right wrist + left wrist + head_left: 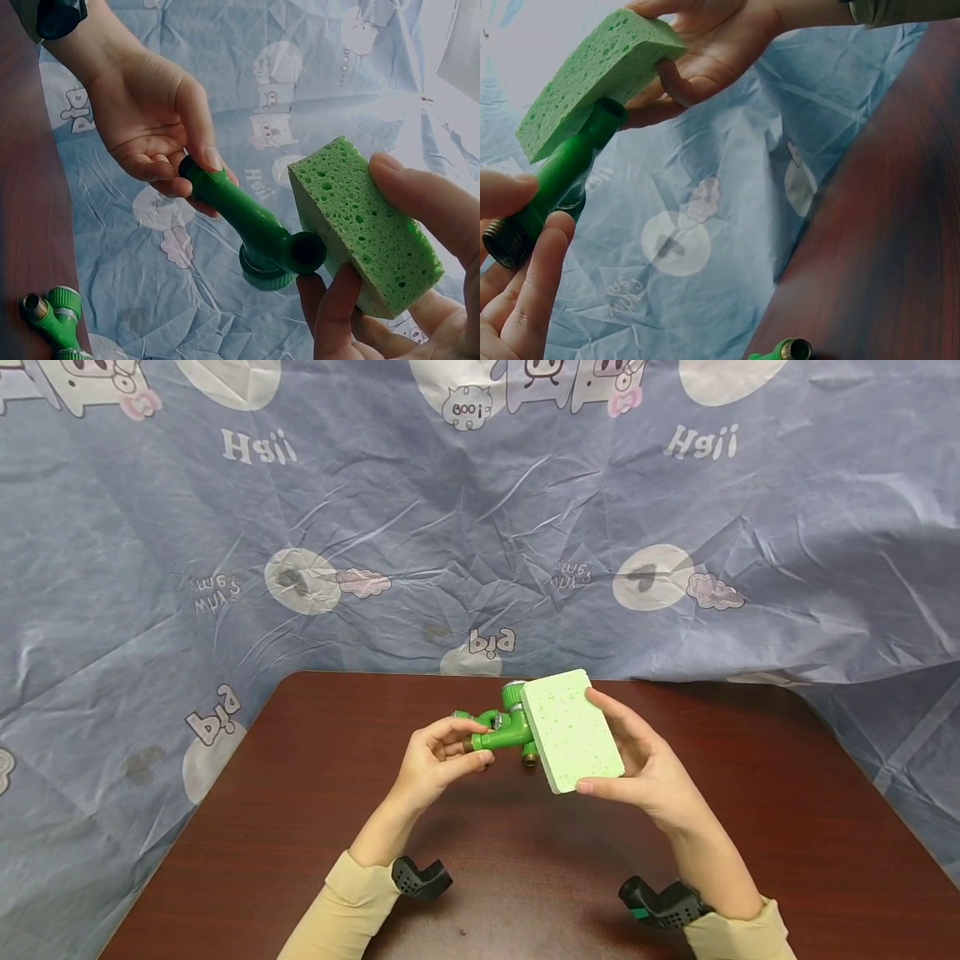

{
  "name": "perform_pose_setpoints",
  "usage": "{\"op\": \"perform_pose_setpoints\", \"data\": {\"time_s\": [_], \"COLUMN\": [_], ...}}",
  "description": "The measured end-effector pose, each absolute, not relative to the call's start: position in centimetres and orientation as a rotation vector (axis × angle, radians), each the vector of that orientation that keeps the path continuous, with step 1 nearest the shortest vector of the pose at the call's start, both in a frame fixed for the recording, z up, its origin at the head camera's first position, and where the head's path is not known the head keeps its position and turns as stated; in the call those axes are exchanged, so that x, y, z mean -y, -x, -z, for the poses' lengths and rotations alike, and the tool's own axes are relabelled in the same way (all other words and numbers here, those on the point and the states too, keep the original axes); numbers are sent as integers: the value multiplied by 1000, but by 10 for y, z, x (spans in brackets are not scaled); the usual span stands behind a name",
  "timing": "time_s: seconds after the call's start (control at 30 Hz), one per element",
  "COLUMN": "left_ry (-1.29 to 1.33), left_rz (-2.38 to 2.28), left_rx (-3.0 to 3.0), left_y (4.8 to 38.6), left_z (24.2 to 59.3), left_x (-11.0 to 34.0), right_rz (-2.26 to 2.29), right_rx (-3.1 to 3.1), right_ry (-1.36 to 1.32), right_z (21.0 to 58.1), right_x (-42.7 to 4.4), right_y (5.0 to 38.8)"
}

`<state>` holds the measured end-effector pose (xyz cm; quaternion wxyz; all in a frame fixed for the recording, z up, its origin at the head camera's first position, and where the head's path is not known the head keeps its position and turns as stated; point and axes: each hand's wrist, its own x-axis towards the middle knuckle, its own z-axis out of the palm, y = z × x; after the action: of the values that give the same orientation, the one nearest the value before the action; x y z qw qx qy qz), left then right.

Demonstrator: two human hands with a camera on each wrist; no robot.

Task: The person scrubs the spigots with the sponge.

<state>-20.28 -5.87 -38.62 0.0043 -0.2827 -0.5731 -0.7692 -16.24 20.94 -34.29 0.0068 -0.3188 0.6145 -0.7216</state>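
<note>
Evidently the green pipe fitting (504, 737) is pinched near its threaded end so that the rest of it sticks out clear of the left hand (435, 762), whose thumb and fingers grasp it above the desk (330, 802). The right hand (647, 768) grips the green sponge (573, 731) by opposite edges, probably to leave its broad face free, just beside the fitting's far end; whether they touch I cannot tell. From the head, the sponge covers part of that end, while the right wrist view reveals its dark open mouth and a ridged collar beneath. The wrist views also separate out a second green fitting (54, 324) with a brass thread on the desk, which overlaps the held one confusingly from above.
</note>
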Motion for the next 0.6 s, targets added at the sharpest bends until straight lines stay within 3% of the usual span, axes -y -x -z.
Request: {"op": "perform_pose_setpoints", "data": {"time_s": [0.6], "left_ry": [876], "left_rz": [2368], "left_rx": [1815], "left_y": [204], "left_z": [383], "left_x": [62], "right_rz": [2237], "right_rx": [-1874], "right_ry": [1054], "right_z": [335], "right_x": [-223], "right_y": [160]}}
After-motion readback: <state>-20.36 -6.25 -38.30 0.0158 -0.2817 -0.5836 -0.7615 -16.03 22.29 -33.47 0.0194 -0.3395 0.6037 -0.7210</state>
